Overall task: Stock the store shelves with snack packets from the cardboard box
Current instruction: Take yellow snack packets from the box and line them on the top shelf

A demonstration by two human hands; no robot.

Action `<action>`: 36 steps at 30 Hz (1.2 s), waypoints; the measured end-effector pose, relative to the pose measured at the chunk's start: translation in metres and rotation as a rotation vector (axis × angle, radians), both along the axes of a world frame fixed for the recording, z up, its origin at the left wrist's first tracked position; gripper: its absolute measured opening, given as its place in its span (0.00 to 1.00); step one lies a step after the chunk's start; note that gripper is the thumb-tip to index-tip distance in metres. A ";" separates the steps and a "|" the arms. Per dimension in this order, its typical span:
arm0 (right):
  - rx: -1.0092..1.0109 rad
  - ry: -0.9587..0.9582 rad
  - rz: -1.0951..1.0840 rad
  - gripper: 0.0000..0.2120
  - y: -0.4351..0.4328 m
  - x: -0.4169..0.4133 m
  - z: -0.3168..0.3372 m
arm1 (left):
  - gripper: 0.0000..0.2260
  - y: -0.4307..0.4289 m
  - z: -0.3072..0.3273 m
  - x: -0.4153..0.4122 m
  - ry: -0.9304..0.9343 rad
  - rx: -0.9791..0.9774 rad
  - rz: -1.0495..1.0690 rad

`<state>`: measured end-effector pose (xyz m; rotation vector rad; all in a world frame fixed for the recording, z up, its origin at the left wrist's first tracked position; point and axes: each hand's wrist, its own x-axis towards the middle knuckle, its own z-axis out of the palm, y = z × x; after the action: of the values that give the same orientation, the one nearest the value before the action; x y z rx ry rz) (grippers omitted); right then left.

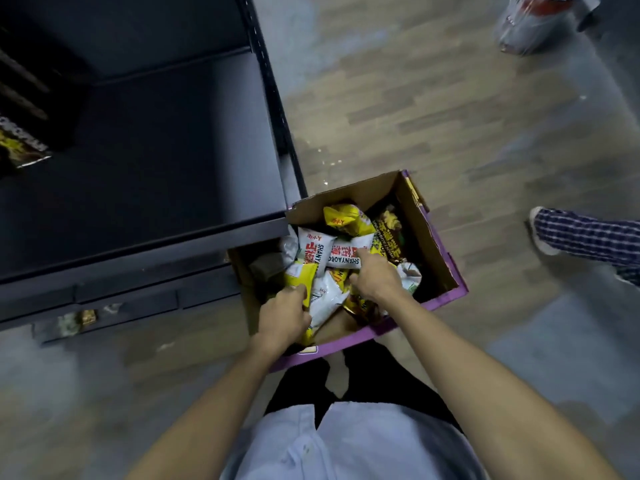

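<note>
Head view: left hand (284,317) grips a yellow foil snack packet (299,277) in the brown cardboard box (429,251), right hand (375,280) touches a white packet (341,251), grip unclear; best lifted flat, uncrushed.

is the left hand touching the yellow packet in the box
Touching: the head view shows the left hand gripping the yellow packet by its edge.
</note>
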<state>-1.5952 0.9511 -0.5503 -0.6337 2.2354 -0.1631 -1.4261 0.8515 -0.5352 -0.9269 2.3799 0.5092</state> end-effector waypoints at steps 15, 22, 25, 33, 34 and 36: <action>-0.155 0.276 0.351 0.28 -0.009 -0.031 -0.010 | 0.14 0.011 -0.055 -0.041 -0.113 -0.176 0.224; -0.289 0.364 0.210 0.28 -0.027 -0.049 -0.010 | 0.07 -0.005 -0.062 -0.035 0.021 -0.156 0.284; -0.290 0.332 0.169 0.16 -0.029 -0.059 -0.018 | 0.12 -0.010 -0.052 -0.035 0.067 -0.157 0.233; -0.464 0.286 0.243 0.09 -0.021 -0.078 0.006 | 0.12 -0.004 -0.007 -0.036 0.014 -0.171 0.135; -0.511 0.261 0.225 0.09 -0.017 -0.079 0.013 | 0.13 -0.004 0.001 -0.038 0.013 -0.156 0.123; -0.595 0.192 0.166 0.07 -0.010 -0.080 0.023 | 0.14 -0.003 0.011 -0.042 0.005 -0.136 0.070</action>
<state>-1.6756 0.9414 -0.5275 -1.1890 2.3024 -0.7254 -1.4677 0.8489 -0.5244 -1.0734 2.4180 0.3795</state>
